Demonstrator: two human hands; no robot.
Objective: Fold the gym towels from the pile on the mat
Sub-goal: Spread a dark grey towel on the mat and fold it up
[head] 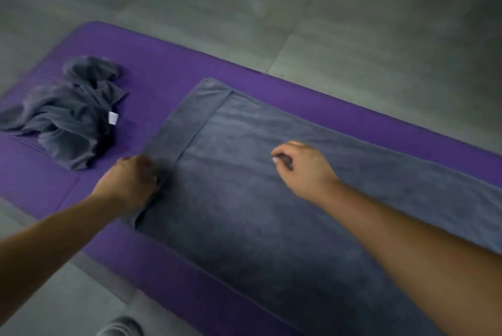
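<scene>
Bare forearms [407, 254] reach in from the bottom edge. Leftmost, the towel pile [68, 115] lies crumpled and unfolded on the purple mat [271, 83]. The left hand [130, 183], blurred, grips the spread towel [271, 213] at its short edge. The right hand [301, 164] curls over its middle, and I cannot tell if it holds cloth. Folding looks barely begun; the towel's right end is cut off

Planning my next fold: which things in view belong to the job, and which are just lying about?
Job: flat grey terry towel; crumpled grey towel pile; purple foam mat.
Lying about: grey tiled floor; grey shoe.
</scene>
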